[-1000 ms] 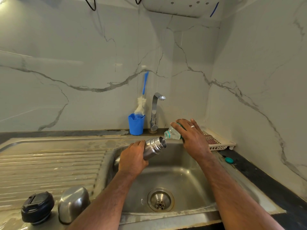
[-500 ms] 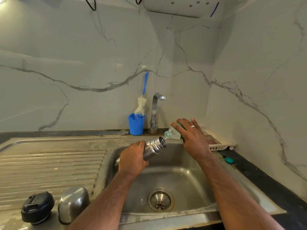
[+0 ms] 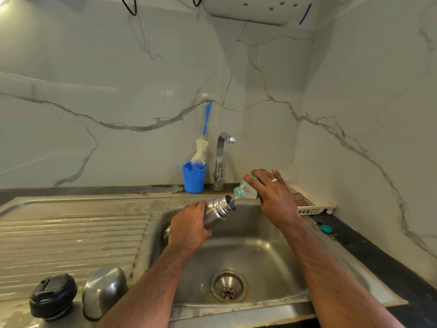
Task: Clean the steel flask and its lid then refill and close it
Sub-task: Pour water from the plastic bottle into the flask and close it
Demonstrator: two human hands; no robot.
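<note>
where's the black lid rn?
Head view, bottom left: the black lid sits on the drainboard, just left of the steel cup, away from both hands.

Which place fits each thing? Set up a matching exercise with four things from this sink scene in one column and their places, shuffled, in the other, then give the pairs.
Things
1. steel flask
2. bottle brush
3. teal cap
4. black lid

Places
A. on the dark counter right of the sink
B. on the draining board, near left
C. tilted over the basin in the left hand
D. standing in the blue cup

Pairs: 1-C, 2-D, 3-A, 4-B
</note>
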